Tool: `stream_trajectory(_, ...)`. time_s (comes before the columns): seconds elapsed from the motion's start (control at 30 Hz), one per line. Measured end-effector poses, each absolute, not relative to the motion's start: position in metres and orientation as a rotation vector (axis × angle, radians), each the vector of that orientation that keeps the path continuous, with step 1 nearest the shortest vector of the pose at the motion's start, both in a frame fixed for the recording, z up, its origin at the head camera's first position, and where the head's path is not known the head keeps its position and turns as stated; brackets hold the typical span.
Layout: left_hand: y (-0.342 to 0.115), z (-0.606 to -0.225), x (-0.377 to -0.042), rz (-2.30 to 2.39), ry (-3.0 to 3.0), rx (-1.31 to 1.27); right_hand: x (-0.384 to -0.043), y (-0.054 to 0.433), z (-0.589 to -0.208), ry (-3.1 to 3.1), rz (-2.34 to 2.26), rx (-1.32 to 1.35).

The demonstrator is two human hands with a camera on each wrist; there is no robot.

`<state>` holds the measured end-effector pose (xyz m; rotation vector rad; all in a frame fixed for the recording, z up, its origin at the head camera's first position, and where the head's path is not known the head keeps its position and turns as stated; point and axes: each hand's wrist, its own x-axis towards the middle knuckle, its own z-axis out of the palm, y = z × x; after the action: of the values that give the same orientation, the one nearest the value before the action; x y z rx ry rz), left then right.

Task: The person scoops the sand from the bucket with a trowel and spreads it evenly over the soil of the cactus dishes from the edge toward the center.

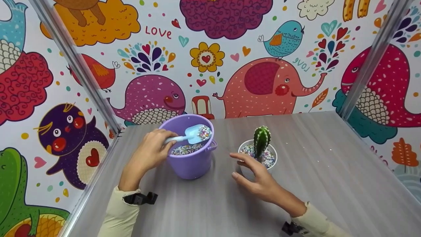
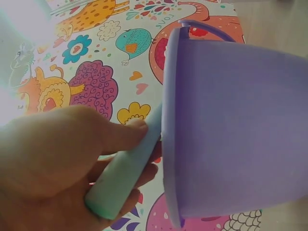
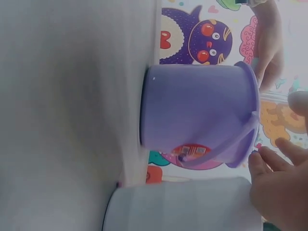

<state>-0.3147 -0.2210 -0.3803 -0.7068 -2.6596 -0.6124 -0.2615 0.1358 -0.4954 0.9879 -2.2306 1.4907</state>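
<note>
My left hand [image 1: 153, 148] grips the handle of a light-blue toy shovel [image 1: 194, 133], thumb along the top in the left wrist view. Small multicoloured pebbles [image 1: 204, 132] fill the shovel's scoop, which is inside the mouth of a purple bucket [image 1: 190, 164]. More pebbles [image 1: 185, 149] lie within the bucket. To its right stands a white pot [image 1: 275, 154] with a green cactus [image 1: 262, 140] upright among similar pebbles. My right hand [image 1: 260, 181] is beside the pot's near left side, fingers loosely extended and holding nothing; it partly hides the pot.
A grey wood-grain table [image 1: 210, 214] bears both containers, with a few stray pebbles right of the pot. Patterned panels [image 1: 204, 89] rise behind and at the sides, with metal posts [image 1: 82, 72] at the corners. The bucket's handle [image 1: 212, 145] hangs on its right side.
</note>
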Motion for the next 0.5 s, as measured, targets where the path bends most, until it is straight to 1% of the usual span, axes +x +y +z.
stream_trajectory(0.33, -0.210, -0.379, -0.309, -0.670, -2.691, -0.718, -0.251, 0.180, -0.493, -2.147, 1.374, 0.943)
stream_trajectory(0.5, -0.200, -0.380, -0.308, -0.673, -2.681, -0.760, -0.253, 0.199, -0.496, -2.129, 1.336, 0.849)
